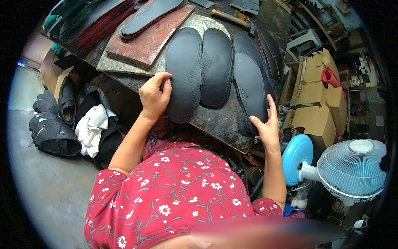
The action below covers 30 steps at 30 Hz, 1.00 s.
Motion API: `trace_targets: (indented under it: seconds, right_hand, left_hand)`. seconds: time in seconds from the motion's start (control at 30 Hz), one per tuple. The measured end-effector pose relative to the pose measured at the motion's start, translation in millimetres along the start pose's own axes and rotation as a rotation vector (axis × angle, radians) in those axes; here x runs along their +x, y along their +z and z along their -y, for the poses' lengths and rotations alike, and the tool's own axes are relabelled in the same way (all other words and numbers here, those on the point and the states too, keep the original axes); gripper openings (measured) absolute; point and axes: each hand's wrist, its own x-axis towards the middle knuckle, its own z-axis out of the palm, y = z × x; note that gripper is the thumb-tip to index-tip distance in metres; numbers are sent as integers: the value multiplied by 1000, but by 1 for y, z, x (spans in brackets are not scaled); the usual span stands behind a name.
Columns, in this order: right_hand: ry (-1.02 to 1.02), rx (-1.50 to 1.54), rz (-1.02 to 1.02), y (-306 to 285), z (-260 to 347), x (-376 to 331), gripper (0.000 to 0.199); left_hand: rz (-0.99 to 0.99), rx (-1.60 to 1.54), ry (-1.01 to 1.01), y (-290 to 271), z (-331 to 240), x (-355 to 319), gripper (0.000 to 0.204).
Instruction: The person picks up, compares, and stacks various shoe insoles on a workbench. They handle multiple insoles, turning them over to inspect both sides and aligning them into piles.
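Observation:
My left hand [155, 95] is closed, with thumb and curled fingers pinching the left edge of a long black insole [182, 79]. This insole is held upright in front of the worktable, its lower end past the front edge. Beside it lies a second black insole [216, 68] with a stitched rim and a dotted pattern. My right hand [267, 124] grips the near right end of a black insole [250, 83] on top of a stack, thumb on its face and fingers along its side. More black insoles [271, 54] lie behind that stack.
A reddish board [151, 37] on a stone slab [124, 64] bears more insoles. A hammer [232, 20] lies at the back. Stacked red-edged pieces [103, 27] stand far left. On the right are cardboard boxes [317, 120] and a fan [352, 170]; black shoes [56, 133] lie lower left.

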Motion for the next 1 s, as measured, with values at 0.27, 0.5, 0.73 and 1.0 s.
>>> trace_targets:
  seconds: [0.27, 0.5, 0.73, 1.0]
  right_hand:
    - [306, 667, 84, -9, 19, 4, 81]
    - [344, 652, -1, 3, 20, -4, 72]
    - [205, 718, -110, -35, 39, -5, 65]
    - [116, 855, -6, -4, 68, -18, 78]
  left_hand:
    - [0, -11, 2, 1, 2, 0, 15]
    - [13, -7, -5, -1, 2, 0, 14]
    - [-46, -109, -43, -1, 8, -3, 23]
    - [541, -567, 29, 2, -51, 1, 61]
